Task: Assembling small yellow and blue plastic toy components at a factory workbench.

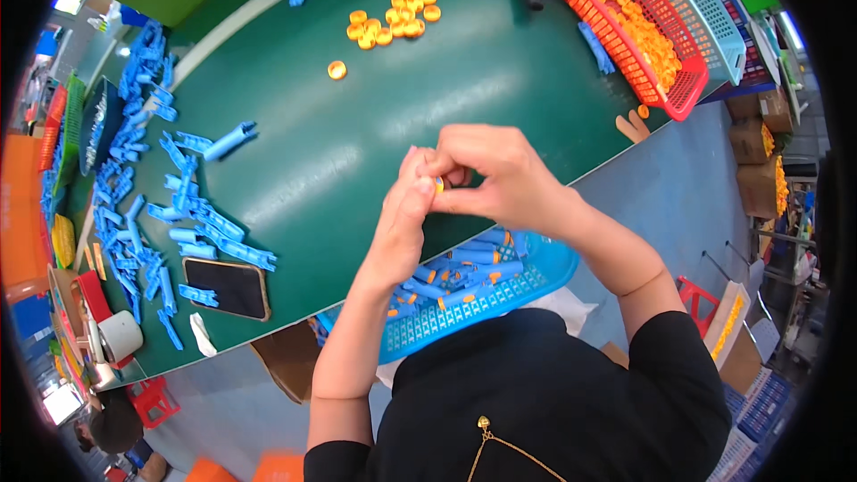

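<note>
Phone [226,288] lies dark among loose blue plastic clips [183,214], left of the hands. Left hand [401,219] and right hand [492,174] press fingertips together, pinching a small orange cap [439,184]. A blue basket [486,299] sits just below them; a red basket [625,31] lies beyond, right.

Dark-screened phone [226,288] on table; cardboard boxes [757,186] right.

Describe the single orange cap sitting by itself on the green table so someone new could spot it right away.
Start at the green table and find the cluster of orange caps near its far edge. Just nearer the person and to the left of that cluster lies the lone orange cap. Unlike the others, it touches nothing, with bare green surface all around it.
</note>
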### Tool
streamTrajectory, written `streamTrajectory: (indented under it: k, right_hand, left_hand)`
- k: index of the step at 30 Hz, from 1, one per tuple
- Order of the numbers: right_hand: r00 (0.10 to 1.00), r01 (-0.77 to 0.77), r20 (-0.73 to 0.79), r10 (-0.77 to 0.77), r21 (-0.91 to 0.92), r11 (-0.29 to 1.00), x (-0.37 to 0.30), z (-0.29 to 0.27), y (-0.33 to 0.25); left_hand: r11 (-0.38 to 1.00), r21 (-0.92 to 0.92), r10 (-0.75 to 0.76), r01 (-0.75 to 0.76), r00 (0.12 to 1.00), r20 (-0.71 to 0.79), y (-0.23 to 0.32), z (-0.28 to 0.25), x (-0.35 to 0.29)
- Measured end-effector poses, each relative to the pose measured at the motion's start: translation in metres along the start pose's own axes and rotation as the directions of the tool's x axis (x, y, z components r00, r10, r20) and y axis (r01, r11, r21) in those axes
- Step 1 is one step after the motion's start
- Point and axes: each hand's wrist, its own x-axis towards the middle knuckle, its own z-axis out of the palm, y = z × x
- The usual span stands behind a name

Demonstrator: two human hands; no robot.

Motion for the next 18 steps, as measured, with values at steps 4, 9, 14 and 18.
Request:
streamTrajectory:
  k: [4,9,14,18]
  right_hand:
    - [0.937,-0.017,0.348,-0.021,0.107,0.994,-0.001,-0.015,0.004]
    - [0.991,-0.126,0.042,0.129,-0.080,0.989,0.058,-0.055,0.052]
    - [0.905,-0.120,-0.400,-0.144,-0.564,0.817,0.186,-0.105,0.153]
    - [0.790,-0.238,-0.530,-0.308,-0.729,0.642,0.265,-0.112,0.178]
  left_hand:
    - [0.987,0.082,-0.142,0.139,0.990,0.028,-0.006,-0.004,-0.034]
    - [0.923,0.384,-0.116,0.007,0.958,0.261,0.053,-0.002,-0.047]
    - [0.819,0.559,0.238,-0.129,0.963,-0.128,0.093,-0.077,0.079]
    - [0.513,0.858,0.450,-0.017,0.857,-0.252,0.062,-0.174,0.196]
